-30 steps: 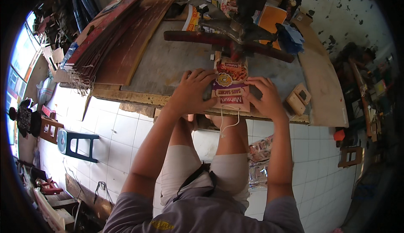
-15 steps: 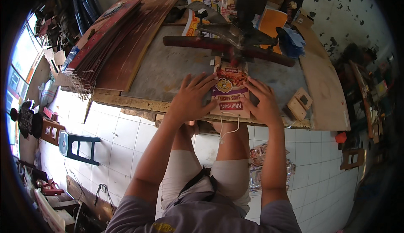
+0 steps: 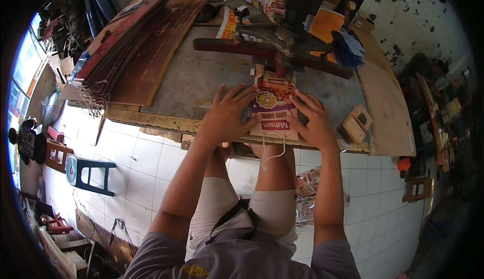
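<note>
A flat printed piece, red, purple and cream like a paper bag (image 3: 274, 108), lies on the grey metal tabletop (image 3: 184, 80). White string (image 3: 273, 155) hangs from its near end over the table edge. My left hand (image 3: 227, 113) rests along its left side, fingers spread and thumb on the near part. On the opposite side, my right hand (image 3: 313, 118) lies with fingers apart, fingertips and thumb at the bag's edge. Its far end runs under a dark hand-press (image 3: 285, 59) with a long reddish bar; that end is hidden.
Left of the metal top lies a stack of dark red flat pieces (image 3: 126, 47) with strings at the ends. A small wooden block (image 3: 357, 124) sits right of my hand. Printed sheets (image 3: 229, 24) lie behind the press. A dark stool (image 3: 91, 174) stands on the tiled floor.
The view has shifted slightly. Both hands keep almost the same places on the bag, and the press bar stays where it was.
</note>
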Demonstrator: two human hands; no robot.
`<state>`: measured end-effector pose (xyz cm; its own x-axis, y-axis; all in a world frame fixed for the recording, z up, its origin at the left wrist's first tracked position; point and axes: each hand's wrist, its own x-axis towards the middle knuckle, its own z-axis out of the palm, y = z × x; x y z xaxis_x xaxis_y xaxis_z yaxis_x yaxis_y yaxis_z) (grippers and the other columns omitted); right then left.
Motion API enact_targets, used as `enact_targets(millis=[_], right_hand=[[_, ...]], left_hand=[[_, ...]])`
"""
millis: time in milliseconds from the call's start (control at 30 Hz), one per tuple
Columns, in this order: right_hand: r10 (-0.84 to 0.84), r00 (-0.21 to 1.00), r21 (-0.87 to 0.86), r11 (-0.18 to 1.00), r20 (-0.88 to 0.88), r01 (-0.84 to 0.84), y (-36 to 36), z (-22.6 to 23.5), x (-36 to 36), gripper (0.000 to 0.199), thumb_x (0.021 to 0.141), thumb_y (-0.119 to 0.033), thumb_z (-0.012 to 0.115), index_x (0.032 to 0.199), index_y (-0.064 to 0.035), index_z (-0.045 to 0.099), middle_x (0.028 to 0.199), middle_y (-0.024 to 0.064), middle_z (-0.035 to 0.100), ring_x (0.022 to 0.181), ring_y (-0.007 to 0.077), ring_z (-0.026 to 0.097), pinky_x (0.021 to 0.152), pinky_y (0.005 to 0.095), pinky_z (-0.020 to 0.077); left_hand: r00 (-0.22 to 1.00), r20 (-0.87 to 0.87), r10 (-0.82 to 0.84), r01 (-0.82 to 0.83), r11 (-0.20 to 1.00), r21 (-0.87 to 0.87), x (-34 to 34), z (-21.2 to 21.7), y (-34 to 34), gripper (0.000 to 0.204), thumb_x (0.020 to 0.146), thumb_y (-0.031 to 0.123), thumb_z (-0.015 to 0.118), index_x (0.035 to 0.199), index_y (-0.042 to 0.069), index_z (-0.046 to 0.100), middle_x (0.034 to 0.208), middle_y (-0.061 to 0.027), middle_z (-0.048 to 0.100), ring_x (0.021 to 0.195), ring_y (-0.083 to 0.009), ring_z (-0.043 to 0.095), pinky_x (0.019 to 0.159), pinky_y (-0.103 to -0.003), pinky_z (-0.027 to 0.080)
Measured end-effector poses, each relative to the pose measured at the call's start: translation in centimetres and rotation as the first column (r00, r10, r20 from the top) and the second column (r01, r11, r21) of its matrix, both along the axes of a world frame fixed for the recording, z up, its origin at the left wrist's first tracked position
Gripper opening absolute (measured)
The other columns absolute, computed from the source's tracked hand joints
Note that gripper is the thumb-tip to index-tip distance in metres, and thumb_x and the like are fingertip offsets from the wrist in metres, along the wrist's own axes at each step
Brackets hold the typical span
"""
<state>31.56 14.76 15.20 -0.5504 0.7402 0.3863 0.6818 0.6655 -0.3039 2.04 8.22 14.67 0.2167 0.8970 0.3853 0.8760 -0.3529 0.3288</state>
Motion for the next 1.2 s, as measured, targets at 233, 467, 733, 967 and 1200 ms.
enact_targets(millis=[233, 467, 733, 967, 1200], right_hand=[[0.040, 0.998, 0.020, 0.999, 0.042, -0.041, 0.4, -0.4, 0.4, 0.064, 0.097, -0.043, 0.078, 0.151, -0.0113, 0.067, 0.162, 0.0125, 0.056, 0.152, 0.0319, 0.049, 0.122, 0.0499, 0.0371], [0.058, 0.998, -0.007, 0.998, 0.024, -0.058, 0.3, -0.2, 0.4, 0.070, 0.096, -0.051, 0.078, 0.152, -0.0100, 0.066, 0.165, 0.0136, 0.054, 0.154, 0.0324, 0.046, 0.124, 0.0522, 0.0340], [0.053, 0.998, -0.039, 0.998, 0.023, -0.052, 0.3, -0.1, 0.5, 0.075, 0.093, -0.054, 0.080, 0.152, -0.0103, 0.066, 0.166, 0.0135, 0.053, 0.155, 0.0320, 0.045, 0.126, 0.0526, 0.0322], [0.045, 0.999, -0.043, 0.998, 0.024, -0.043, 0.2, -0.1, 0.5, 0.075, 0.093, -0.052, 0.080, 0.154, -0.0100, 0.064, 0.167, 0.0127, 0.053, 0.156, 0.0312, 0.045, 0.126, 0.0518, 0.0316], [0.038, 0.999, -0.051, 0.998, 0.017, -0.037, 0.1, 0.1, 0.4, 0.075, 0.093, -0.051, 0.081, 0.154, -0.0102, 0.064, 0.167, 0.0128, 0.053, 0.155, 0.0312, 0.046, 0.126, 0.0515, 0.0322]], left_hand=[[1.000, 0.022, 0.012, -0.013, 0.999, 0.040, -0.2, -0.4, 0.0, 0.067, 0.095, 0.041, 0.068, 0.155, 0.012, 0.058, 0.162, -0.0043, 0.058, 0.155, -0.0293, 0.047, 0.132, -0.063, 0.025], [0.999, 0.014, -0.030, 0.029, 0.999, 0.020, -0.7, -0.2, -0.1, 0.075, 0.090, 0.043, 0.070, 0.156, 0.010, 0.057, 0.166, -0.0063, 0.053, 0.157, -0.0310, 0.044, 0.133, -0.062, 0.024], [0.996, -0.020, -0.085, 0.085, 0.996, -0.015, -1.1, 0.4, -0.5, 0.110, 0.077, 0.071, 0.081, 0.162, 0.007, 0.049, 0.169, -0.0099, 0.049, 0.160, -0.0323, 0.040, 0.133, -0.061, 0.022], [0.992, 0.094, -0.082, 0.086, 0.996, -0.034, -0.8, 0.9, -0.9, 0.134, 0.068, 0.082, 0.083, 0.166, 0.001, 0.040, 0.170, -0.0173, 0.047, 0.161, -0.0345, 0.037, 0.134, -0.059, 0.021], [0.993, 0.044, -0.109, 0.111, 0.993, -0.035, -0.9, 1.1, -0.8, 0.129, 0.071, 0.081, 0.082, 0.165, 0.003, 0.043, 0.170, -0.0154, 0.047, 0.161, -0.0339, 0.038, 0.134, -0.058, 0.021]])
